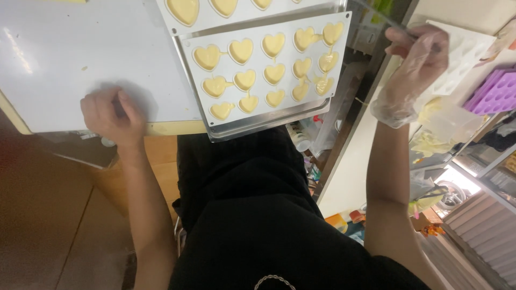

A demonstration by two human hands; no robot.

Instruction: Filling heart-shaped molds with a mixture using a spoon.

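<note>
– Where does the heart mould [269, 67] sit?

– On a metal tray [269, 122] at the near edge of the worktop [64, 70], with a second mould [215, 11] just behind it.

– And the hands?

– The left hand [110, 115] rests on the worktop, left of the tray. The right hand [416, 56] is off to the right, past the tray, holding a thin tool [384, 19] in front of another mould [465, 56]; a further block mould [494, 91] lies right of that.

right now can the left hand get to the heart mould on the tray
Probably yes. The left hand rests on the white board beside the metal tray, and nothing lies between it and the filled heart mould. The gloved right hand is off to the other side.
</note>
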